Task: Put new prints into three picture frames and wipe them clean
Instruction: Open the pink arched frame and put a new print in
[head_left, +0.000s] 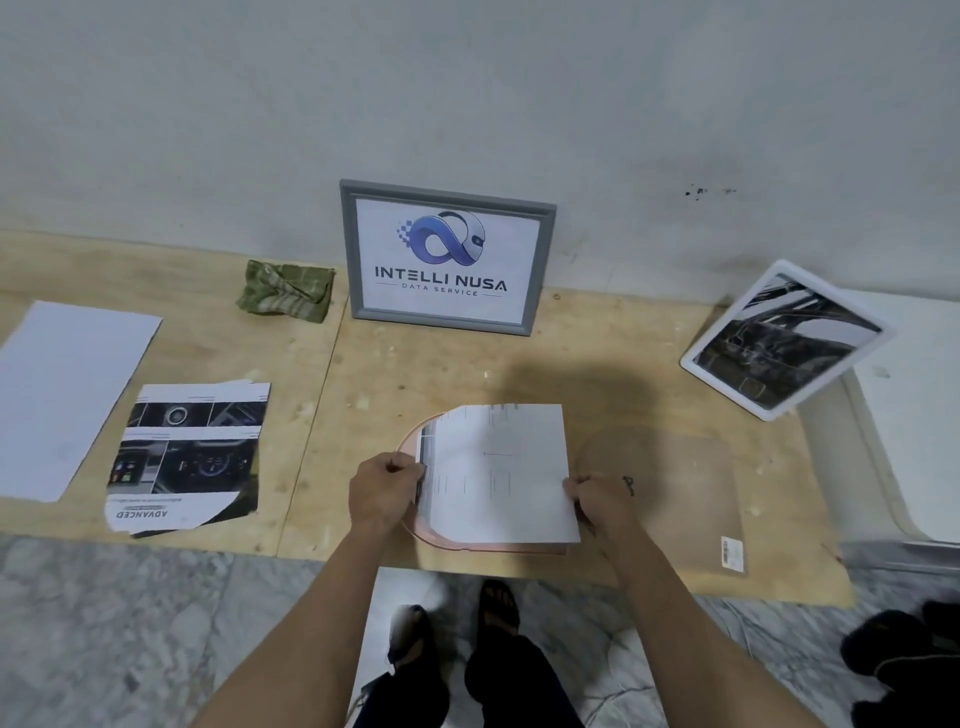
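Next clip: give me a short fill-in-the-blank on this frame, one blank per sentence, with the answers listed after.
1. Both hands, left and right, hold one sheet of ____ over the pink frame.
2. The grey frame leans upright against the ____.
3. The crumpled cloth is ____ in colour.
4. The white frame stands to the ____ of the grey one.

Answers: paper; wall; green; right
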